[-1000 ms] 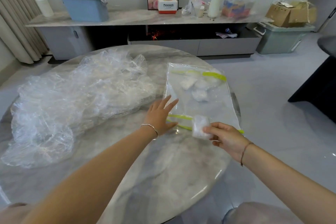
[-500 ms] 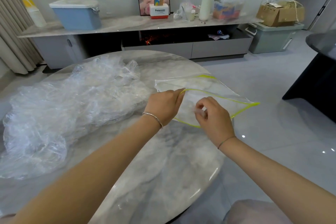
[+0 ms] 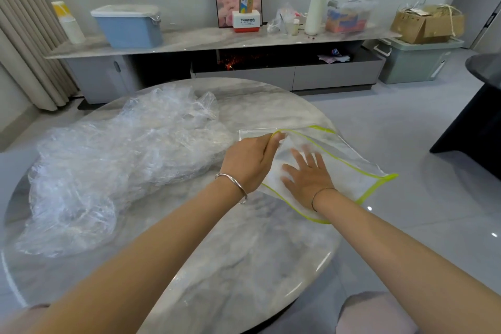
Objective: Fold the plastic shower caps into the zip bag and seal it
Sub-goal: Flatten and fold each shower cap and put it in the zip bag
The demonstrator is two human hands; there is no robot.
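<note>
1. Your left hand (image 3: 249, 163) pinches the upper lip of the zip bag (image 3: 352, 168) between thumb and curled fingers and holds that lip lifted off the lower one, so the mouth gapes toward you.
2. Your right hand (image 3: 306, 175) lies inside that mouth, palm down. Its fingers (image 3: 298, 156) are straight and spread, gripping nothing, and look hazy through the clear film.
3. A whitish patch shows beside your right thumb. You cannot tell from this view whether it is a folded cap or only glare on the plastic.
4. The zip bag sits at about 2 o'clock on the round marble table (image 3: 244, 266). Its yellow-green edged far corner hangs past the rim, over the floor.
5. The shower caps (image 3: 108, 171) lie in one loose, crumpled clear heap. It spreads from 9 o'clock to 12 o'clock on the table, and its near edge is just beside your left wrist.
6. A silver bangle (image 3: 233, 187) circles your left wrist and a thin band (image 3: 322, 194) your right.
7. Beyond the table at 12 o'clock runs a long sideboard (image 3: 203, 40). It carries a blue bin (image 3: 127, 27) at 11 o'clock and a cardboard box (image 3: 425, 24) at 1 o'clock.
</note>
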